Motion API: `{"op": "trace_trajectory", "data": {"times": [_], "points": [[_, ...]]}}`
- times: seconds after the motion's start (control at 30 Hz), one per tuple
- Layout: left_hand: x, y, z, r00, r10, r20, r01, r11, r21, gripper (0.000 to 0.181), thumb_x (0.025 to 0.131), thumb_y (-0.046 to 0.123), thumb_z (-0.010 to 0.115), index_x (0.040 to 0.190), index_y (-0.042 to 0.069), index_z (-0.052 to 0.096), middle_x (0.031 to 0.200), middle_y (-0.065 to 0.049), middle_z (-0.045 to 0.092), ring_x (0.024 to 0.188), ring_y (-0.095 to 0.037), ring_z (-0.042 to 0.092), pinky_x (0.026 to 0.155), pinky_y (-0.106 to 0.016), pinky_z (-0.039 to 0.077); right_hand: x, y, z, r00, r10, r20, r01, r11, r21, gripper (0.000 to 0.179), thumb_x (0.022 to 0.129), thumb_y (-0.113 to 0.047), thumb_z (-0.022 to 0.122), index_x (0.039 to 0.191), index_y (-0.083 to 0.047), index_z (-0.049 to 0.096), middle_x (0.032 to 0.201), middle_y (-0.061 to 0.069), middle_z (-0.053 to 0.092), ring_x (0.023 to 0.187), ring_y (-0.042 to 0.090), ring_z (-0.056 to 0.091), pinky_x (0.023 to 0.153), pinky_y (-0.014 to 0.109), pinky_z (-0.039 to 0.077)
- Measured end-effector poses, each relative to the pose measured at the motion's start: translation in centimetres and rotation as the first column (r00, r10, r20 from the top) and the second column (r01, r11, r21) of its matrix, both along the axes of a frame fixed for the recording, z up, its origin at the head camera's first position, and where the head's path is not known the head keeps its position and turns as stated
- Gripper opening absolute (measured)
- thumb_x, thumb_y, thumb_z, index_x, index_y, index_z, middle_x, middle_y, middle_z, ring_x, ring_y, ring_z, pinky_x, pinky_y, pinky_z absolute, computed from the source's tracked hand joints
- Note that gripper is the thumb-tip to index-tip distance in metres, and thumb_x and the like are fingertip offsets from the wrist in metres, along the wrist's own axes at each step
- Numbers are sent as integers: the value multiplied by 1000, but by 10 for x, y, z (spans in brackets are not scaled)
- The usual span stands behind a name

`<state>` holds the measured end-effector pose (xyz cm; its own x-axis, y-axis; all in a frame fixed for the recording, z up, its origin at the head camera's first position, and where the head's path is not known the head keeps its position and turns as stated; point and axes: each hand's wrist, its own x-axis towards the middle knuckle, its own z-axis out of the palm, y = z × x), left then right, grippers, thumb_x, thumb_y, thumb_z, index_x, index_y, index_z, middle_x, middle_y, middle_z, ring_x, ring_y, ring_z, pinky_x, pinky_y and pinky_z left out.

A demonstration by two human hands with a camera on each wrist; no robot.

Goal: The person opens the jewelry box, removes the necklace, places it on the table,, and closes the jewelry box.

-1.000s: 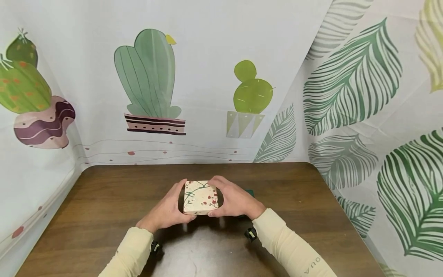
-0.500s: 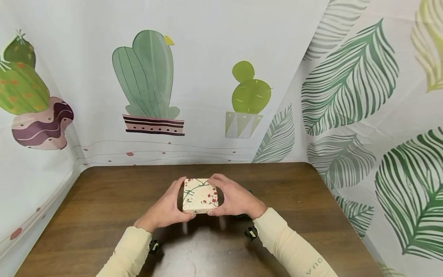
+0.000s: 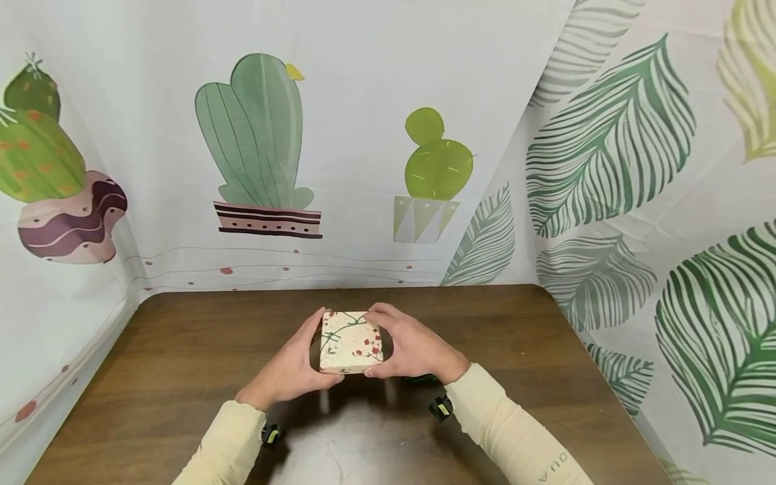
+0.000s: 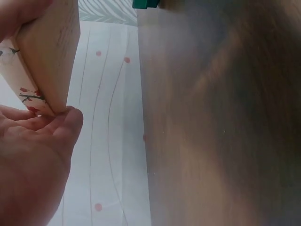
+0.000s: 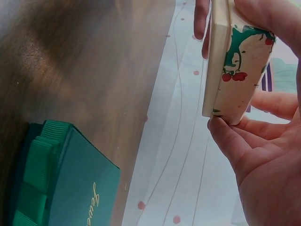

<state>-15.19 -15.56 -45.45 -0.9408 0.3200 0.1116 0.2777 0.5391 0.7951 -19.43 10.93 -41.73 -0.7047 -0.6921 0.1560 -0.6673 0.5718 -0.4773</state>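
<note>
A small square box (image 3: 351, 342), cream with red blossoms and green branches, is held up over the table between both hands. My left hand (image 3: 291, 364) grips its left side, thumb at the near edge and fingers at the far edge. On the opposite side my right hand (image 3: 412, 347) grips it the same way. Seen from the left wrist, the box (image 4: 54, 52) has a plain cream underside with faint small writing. The right wrist view shows a seam along the edge of the box (image 5: 244, 70), with fingertips at its lower corner.
On the brown wooden table (image 3: 151, 377), a dark green box (image 5: 82, 174) with a ribbed green ribbon and gold lettering lies below my right hand. In the head view my right hand and wrist mostly cover it. A printed cloth (image 3: 358, 135) hangs behind the table.
Both hands have lifted the cream box very slightly, keeping the same grip. Less of the green box shows past the right hand. The head view has shifted a little.
</note>
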Motion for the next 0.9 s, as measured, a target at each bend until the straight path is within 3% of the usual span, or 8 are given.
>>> {"op": "trace_trajectory", "data": {"times": [0.13, 0.43, 0.63, 0.9], "points": [[1, 2, 1, 1000, -1, 4, 1, 999, 35, 129, 72, 29, 96, 167, 7, 12, 171, -17, 26, 155, -36, 32, 121, -59, 32, 1, 0, 1, 1000, -3, -1, 3, 1000, -4, 89, 72, -43, 92, 146, -10, 56, 144, 2, 53, 122, 14, 59, 105, 34, 52], [3, 4, 1, 999, -20, -32, 23, 995, 96, 129, 72, 24, 96, 168, 11, 11, 170, -13, 28, 152, -32, 40, 118, -50, 40, 1, 2, 2, 1000, 15, -24, -15, 1000, -25, 86, 73, -42, 92, 145, -9, 58, 142, 4, 54, 122, 17, 59, 104, 36, 53], [2, 4, 2, 999, -35, -41, 41, 991, 131, 129, 73, 21, 96, 168, 11, 11, 169, -13, 29, 148, -30, 44, 117, -37, 44, 0, 4, 3, 1000, 1, 28, 1, 999, -45, 86, 73, -43, 92, 145, -10, 59, 144, 4, 54, 125, 18, 58, 106, 40, 52], [2, 4, 4, 997, -36, -71, 45, 991, 128, 129, 72, 18, 97, 168, 11, 11, 168, -10, 32, 145, -27, 46, 115, -33, 45, 0, 5, 3, 997, -12, 81, 19, 996, -91, 85, 74, -42, 92, 145, -10, 59, 148, 6, 53, 130, 21, 56, 109, 44, 50]]}}
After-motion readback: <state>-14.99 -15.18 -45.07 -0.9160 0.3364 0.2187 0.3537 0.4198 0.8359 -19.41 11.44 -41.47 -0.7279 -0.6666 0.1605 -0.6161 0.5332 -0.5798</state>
